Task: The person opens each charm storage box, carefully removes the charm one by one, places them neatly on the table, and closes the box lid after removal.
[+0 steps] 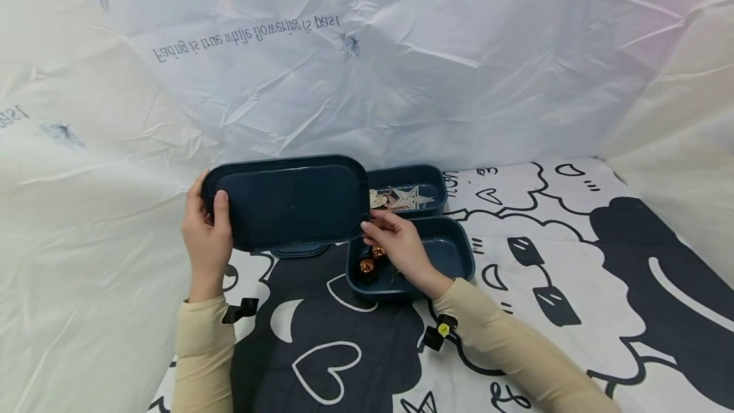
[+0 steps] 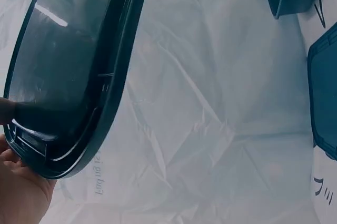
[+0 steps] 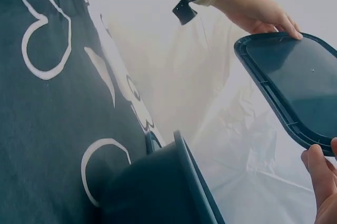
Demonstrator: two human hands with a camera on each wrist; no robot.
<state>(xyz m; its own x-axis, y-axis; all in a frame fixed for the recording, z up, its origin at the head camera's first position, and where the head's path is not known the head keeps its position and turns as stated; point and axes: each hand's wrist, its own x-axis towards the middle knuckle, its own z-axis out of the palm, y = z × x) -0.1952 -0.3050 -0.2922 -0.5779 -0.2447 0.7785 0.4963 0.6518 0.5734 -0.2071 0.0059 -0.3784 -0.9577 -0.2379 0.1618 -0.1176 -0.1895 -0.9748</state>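
Beige sleeves (image 1: 203,355) near, dark lid (image 1: 287,202) held up

Black-and-white patterned cloth (image 1: 573,247) below; creased pale sheeting (image 1: 367,107) at far, left and right. On my feed, left hand (image 1: 209,241) grips the lid's left end, thumb across its face; right hand (image 1: 398,241) pinches its near right corner, over the near box (image 1: 450,253). Upside-down print on the sheeting; I read "Fading is true while flowering is past".

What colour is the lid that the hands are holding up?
The lid is dark blue, showing best in the head view.
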